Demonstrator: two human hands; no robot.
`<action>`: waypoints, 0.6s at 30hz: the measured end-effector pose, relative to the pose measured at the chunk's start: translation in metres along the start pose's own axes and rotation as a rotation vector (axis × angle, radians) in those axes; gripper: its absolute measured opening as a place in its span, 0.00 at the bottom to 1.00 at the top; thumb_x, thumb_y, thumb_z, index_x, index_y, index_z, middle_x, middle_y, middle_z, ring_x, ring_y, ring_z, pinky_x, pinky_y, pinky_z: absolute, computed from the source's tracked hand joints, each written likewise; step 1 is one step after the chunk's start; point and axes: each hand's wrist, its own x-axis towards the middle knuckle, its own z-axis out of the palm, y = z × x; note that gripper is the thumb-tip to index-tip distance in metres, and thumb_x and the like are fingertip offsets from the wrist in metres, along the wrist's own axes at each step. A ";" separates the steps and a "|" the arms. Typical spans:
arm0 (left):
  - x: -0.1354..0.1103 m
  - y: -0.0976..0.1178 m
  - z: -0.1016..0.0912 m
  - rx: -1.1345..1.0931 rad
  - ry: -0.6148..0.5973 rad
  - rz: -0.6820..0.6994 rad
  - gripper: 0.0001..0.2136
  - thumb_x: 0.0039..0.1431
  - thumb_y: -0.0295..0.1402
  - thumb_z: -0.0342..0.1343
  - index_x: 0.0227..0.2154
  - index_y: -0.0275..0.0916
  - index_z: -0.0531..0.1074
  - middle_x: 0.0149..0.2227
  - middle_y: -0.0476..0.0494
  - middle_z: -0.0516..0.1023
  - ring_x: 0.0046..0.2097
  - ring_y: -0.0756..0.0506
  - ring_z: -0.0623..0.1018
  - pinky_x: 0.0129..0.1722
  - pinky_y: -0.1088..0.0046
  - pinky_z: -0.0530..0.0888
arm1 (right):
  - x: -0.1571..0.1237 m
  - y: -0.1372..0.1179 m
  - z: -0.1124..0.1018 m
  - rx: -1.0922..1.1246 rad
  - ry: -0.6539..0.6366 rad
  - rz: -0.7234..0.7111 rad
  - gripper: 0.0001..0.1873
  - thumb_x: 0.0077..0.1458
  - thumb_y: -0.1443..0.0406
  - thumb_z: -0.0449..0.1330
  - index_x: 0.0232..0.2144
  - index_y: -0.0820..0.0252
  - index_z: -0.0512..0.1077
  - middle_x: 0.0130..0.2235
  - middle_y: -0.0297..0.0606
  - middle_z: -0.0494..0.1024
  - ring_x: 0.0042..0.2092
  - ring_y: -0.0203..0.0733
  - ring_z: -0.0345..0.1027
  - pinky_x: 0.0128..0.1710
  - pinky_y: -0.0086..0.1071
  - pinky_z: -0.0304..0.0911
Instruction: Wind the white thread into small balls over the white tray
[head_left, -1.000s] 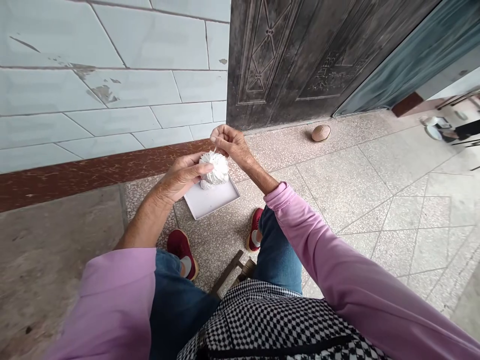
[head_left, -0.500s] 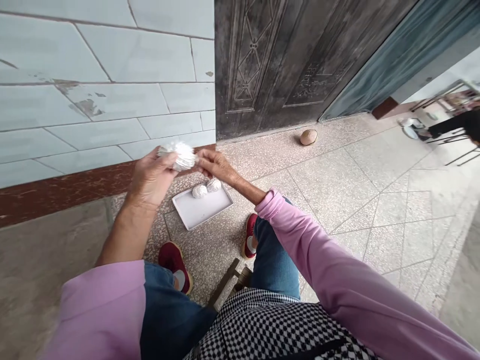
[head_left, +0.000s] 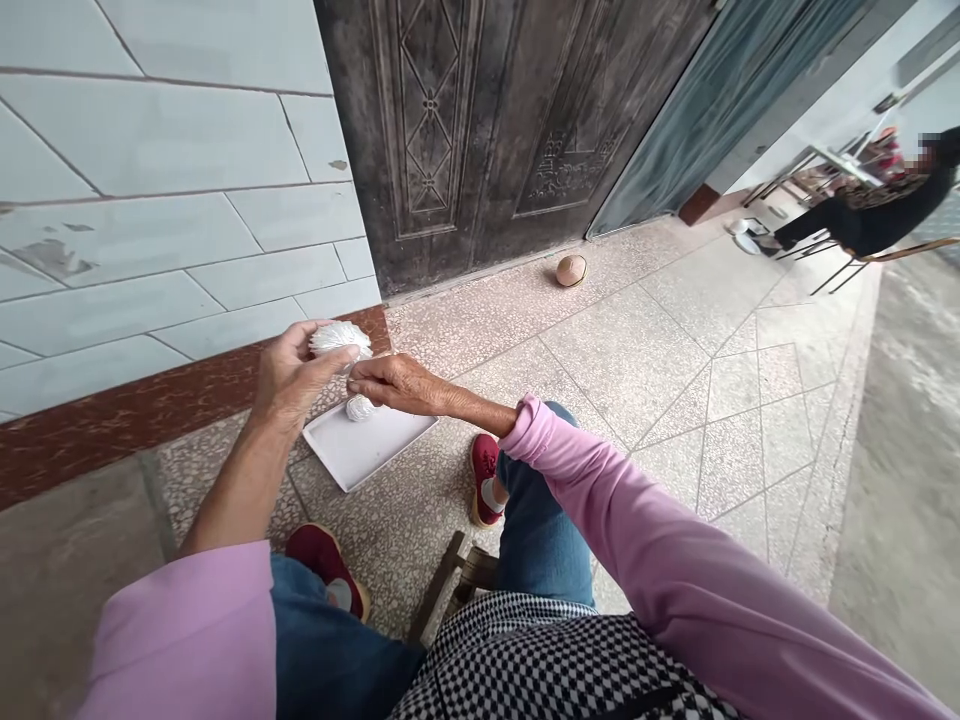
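Note:
My left hand (head_left: 289, 378) is closed around a white ridged ball (head_left: 341, 340) that looks like wound yarn, held up in front of the wall's foot. Close against the ball's lower right side is my right hand (head_left: 401, 383), its fingers pinched together. Whatever lies between those fingertips is too small to make out. Below both hands, a white rectangular tray (head_left: 352, 465) rests on the floor. A smaller white ball (head_left: 361, 407) of the same look sits in it, partly covered by my right hand.
A round tan object (head_left: 571, 270) lies by the dark carved door (head_left: 480, 130). Tiled wall (head_left: 172, 230) rises at the left. A wooden stool (head_left: 442, 590) shows between my legs. Far right, a seated person (head_left: 885, 215) is near a table.
My view has turned right, so the seated person shows more. My right hand has come down and across the tray, covering one of its two balls. The left hand still grips its ball.

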 end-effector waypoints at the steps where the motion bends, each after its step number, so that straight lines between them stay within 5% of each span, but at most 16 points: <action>1: 0.000 -0.001 -0.001 0.047 -0.011 0.019 0.31 0.25 0.40 0.82 0.40 0.41 0.86 0.38 0.49 0.88 0.42 0.43 0.80 0.41 0.71 0.77 | 0.000 -0.004 -0.001 -0.016 -0.013 0.004 0.23 0.90 0.74 0.65 0.36 0.56 0.69 0.35 0.28 0.74 0.42 0.38 0.69 0.49 0.32 0.62; 7: -0.001 -0.005 -0.013 0.195 -0.033 0.030 0.32 0.33 0.49 0.82 0.44 0.40 0.88 0.40 0.47 0.89 0.44 0.40 0.81 0.46 0.67 0.76 | -0.001 -0.016 0.001 -0.050 -0.081 -0.015 0.24 0.90 0.71 0.66 0.35 0.54 0.68 0.35 0.30 0.76 0.42 0.39 0.69 0.50 0.33 0.63; 18: -0.007 -0.001 -0.012 0.213 -0.039 0.003 0.34 0.32 0.50 0.80 0.45 0.39 0.88 0.41 0.46 0.88 0.45 0.39 0.81 0.47 0.64 0.75 | 0.005 -0.002 0.010 -0.173 -0.129 -0.079 0.18 0.92 0.69 0.63 0.41 0.58 0.74 0.41 0.34 0.83 0.43 0.40 0.72 0.51 0.34 0.66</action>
